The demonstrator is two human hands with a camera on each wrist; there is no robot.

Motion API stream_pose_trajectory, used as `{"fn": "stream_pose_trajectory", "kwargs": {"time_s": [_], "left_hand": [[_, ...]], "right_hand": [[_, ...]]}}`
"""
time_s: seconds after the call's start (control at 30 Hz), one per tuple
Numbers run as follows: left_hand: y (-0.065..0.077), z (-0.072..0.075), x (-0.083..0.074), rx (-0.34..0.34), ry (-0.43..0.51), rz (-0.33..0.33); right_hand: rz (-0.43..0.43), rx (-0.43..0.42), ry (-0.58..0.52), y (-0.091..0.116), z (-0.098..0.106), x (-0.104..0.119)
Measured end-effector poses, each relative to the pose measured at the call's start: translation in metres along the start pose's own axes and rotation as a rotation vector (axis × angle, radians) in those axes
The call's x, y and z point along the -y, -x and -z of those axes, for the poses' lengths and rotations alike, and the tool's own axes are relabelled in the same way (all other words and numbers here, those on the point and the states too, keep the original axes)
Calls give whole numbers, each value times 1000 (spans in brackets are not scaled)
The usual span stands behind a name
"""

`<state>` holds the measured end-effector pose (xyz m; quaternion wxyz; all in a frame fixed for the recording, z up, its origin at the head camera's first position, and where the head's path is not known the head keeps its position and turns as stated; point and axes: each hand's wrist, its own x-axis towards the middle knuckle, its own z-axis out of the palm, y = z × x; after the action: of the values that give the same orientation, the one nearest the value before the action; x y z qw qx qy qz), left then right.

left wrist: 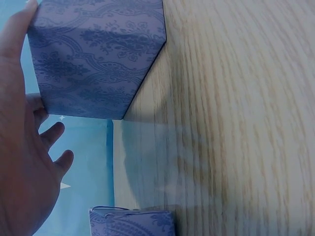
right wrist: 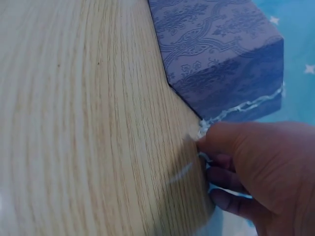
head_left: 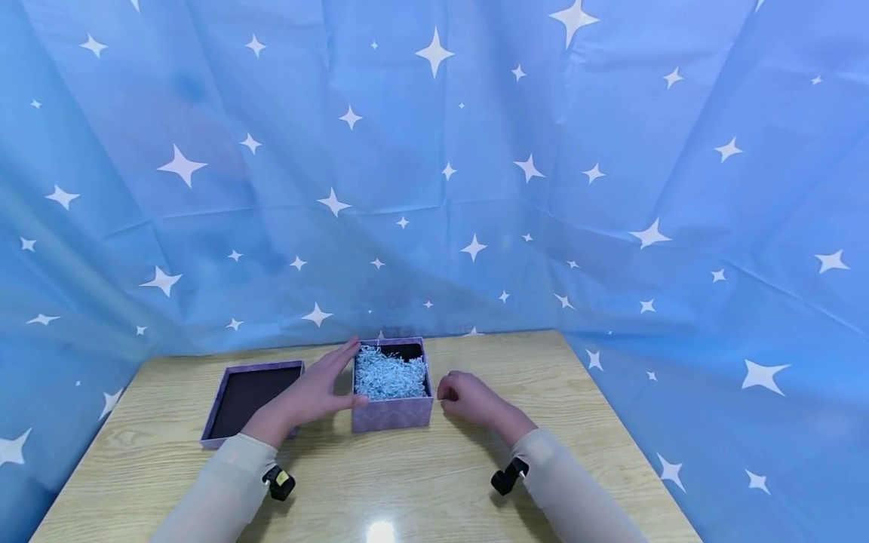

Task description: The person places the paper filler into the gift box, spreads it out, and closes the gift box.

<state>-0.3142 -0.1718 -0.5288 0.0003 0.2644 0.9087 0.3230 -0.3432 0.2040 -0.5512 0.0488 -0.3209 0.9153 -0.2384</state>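
Note:
A purple patterned gift box (head_left: 392, 415) stands with its top uncovered, filled with pale blue shredded paper (head_left: 390, 375). My left hand (head_left: 308, 396) spans the box's left side, thumb at the near corner and index finger at the far one; its other fingers spread loosely in the left wrist view. Just right of the box, low over the table, my right hand (head_left: 470, 396) pinches a few strands of shredded paper (right wrist: 203, 127) between thumb and fingertips. One crinkled strand (right wrist: 241, 106) lies against the box's side wall in the right wrist view.
The box's lid (head_left: 254, 396), dark inside and purple at the rim, lies upturned on the left of the wooden table (head_left: 407, 483), partly behind my left forearm. A blue star-patterned curtain (head_left: 434, 188) hangs behind the table and along its sides.

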Motion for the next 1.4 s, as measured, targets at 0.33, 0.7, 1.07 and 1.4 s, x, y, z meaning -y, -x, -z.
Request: {"fn": "stream_pose_trajectory", "kwargs": {"time_s": [0.33,0.7,1.07,1.4], "left_hand": [[0,1,0,-1,-5,1],[-2,0,1,9,-24,10],[1,-1,1,-40,11,-64],[-1,0,-1,-12,-27,-8]], "right_hand": [[-30,-24,-18,1,0,1],[-81,-68,-111,3,15,1],[-53,-124,-196,-1,60,29],[-2,-160,-218,-17,89,54]]}}
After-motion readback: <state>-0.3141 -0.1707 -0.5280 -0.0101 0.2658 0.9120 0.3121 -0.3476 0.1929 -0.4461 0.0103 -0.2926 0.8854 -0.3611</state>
